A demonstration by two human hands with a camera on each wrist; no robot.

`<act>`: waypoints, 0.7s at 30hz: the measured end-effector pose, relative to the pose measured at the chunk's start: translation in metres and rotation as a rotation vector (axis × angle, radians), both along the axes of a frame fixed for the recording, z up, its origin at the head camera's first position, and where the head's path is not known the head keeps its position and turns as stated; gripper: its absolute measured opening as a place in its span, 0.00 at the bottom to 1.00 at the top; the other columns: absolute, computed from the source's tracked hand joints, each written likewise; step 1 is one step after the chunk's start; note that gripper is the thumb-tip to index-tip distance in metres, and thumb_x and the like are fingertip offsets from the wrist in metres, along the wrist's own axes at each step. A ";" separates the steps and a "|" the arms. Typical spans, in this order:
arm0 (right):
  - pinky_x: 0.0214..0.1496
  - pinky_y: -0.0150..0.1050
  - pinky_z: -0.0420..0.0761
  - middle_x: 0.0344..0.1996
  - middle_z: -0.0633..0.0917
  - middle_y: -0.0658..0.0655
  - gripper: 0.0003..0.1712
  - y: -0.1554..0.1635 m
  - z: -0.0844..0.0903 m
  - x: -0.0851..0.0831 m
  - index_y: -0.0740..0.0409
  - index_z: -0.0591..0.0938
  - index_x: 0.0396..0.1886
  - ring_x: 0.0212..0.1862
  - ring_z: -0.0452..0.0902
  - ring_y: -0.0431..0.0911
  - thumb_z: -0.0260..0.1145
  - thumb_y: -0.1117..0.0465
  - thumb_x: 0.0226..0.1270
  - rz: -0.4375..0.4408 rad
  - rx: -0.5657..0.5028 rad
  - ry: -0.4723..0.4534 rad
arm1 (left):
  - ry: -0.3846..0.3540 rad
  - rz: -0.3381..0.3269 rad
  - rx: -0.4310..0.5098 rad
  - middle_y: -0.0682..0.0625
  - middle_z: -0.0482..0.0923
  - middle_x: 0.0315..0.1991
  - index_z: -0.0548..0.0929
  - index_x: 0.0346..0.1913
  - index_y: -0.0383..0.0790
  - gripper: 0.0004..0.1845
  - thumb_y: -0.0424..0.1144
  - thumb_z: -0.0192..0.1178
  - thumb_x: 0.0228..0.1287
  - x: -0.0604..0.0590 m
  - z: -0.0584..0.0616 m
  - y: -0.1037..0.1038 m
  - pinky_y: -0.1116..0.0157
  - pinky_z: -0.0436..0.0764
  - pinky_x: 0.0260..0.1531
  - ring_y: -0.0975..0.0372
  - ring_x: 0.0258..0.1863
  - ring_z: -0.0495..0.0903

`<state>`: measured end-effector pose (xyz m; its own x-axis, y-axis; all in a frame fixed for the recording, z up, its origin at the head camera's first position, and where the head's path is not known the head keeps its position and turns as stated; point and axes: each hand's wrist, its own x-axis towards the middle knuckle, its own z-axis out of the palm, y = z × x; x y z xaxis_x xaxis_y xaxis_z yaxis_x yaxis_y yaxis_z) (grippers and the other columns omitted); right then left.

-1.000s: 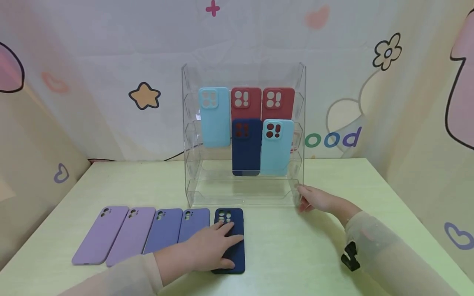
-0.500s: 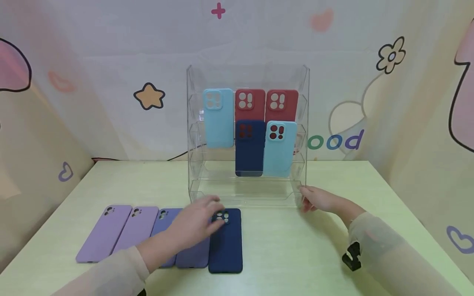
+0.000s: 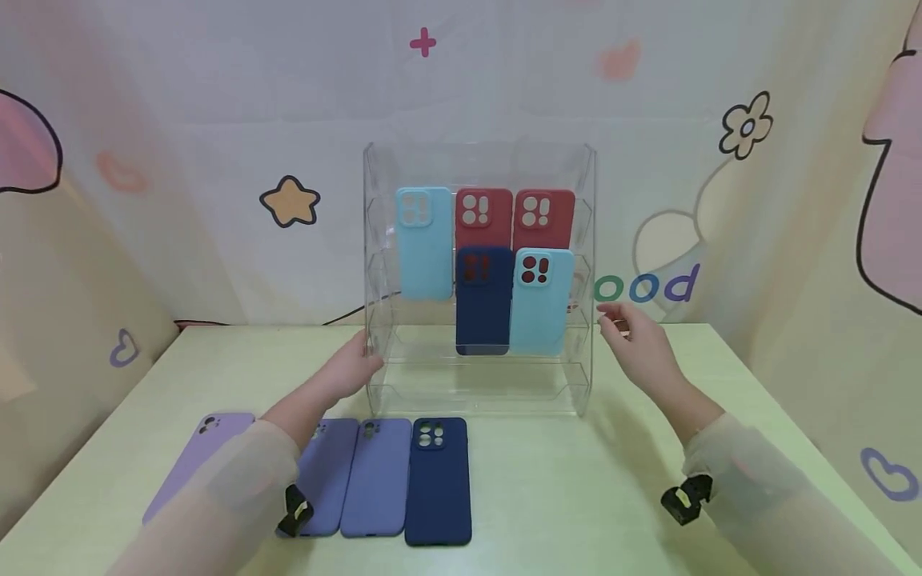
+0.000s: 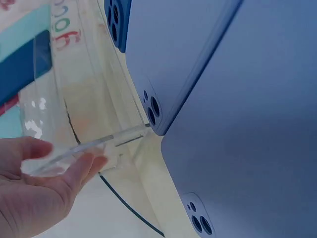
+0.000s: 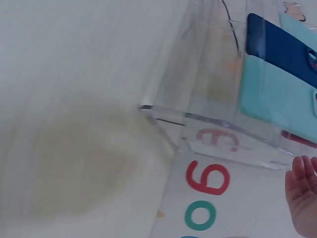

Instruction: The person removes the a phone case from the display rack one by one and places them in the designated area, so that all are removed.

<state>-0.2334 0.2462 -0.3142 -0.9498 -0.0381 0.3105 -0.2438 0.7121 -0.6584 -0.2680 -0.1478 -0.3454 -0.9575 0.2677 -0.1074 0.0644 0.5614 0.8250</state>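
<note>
Here, in the head view, the clear acrylic display rack (image 3: 479, 384) stands upright in the middle of the tabletop (image 3: 562, 488), toward its far edge, and carries two red, two light blue and one navy phone case on its tiers. The left hand (image 3: 350, 370) rests with relaxed fingers against the left side wall of the rack, low down; the right hand (image 3: 637, 340) hovers just beside the right side wall, fingers spread, and I cannot tell if it touches. Near the front edge lies a row of cases: the navy case (image 3: 438, 480), the blue-violet cases (image 3: 356, 476) and a lilac case (image 3: 194, 456). In the left wrist view, the left hand (image 4: 37, 191) cups its fingers loosely under an edge of the rack's transparent panel (image 4: 94, 144), not clamped on it. In the right wrist view, only the fingertips (image 5: 304, 191) of the right hand show, straight and apart from the panel. I judge the rack is stiff and light but top-heavy with the loose cases, smooth and slippery, and it can crack; it is best to hold both side walls, low and evenly, and keep it upright.
</note>
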 end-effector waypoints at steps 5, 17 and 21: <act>0.58 0.50 0.70 0.53 0.76 0.66 0.21 -0.013 0.016 -0.006 0.68 0.70 0.59 0.55 0.71 0.56 0.50 0.61 0.71 0.025 -0.051 0.031 | -0.152 -0.053 0.015 0.27 0.56 0.63 0.39 0.72 0.30 0.33 0.28 0.38 0.67 -0.015 -0.010 -0.001 0.53 0.77 0.43 0.51 0.36 0.76; 0.54 0.50 0.73 0.54 0.75 0.66 0.27 -0.043 0.014 -0.024 0.66 0.65 0.65 0.56 0.72 0.60 0.56 0.61 0.69 -0.037 -0.008 -0.022 | -0.227 -0.137 0.053 0.30 0.59 0.63 0.36 0.73 0.34 0.34 0.30 0.37 0.69 -0.016 -0.016 -0.006 0.62 0.78 0.35 0.59 0.29 0.76; 0.51 0.50 0.75 0.50 0.77 0.66 0.23 -0.046 0.014 -0.030 0.66 0.71 0.60 0.53 0.74 0.60 0.58 0.61 0.68 -0.035 -0.019 -0.013 | -0.223 -0.147 0.037 0.30 0.51 0.67 0.34 0.73 0.35 0.35 0.30 0.37 0.68 -0.018 -0.014 -0.010 0.61 0.77 0.36 0.57 0.33 0.75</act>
<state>-0.2629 0.2000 -0.3004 -0.9543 0.0013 0.2988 -0.2102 0.7076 -0.6746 -0.2862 -0.1576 -0.3597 -0.8618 0.4100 -0.2986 -0.0425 0.5283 0.8480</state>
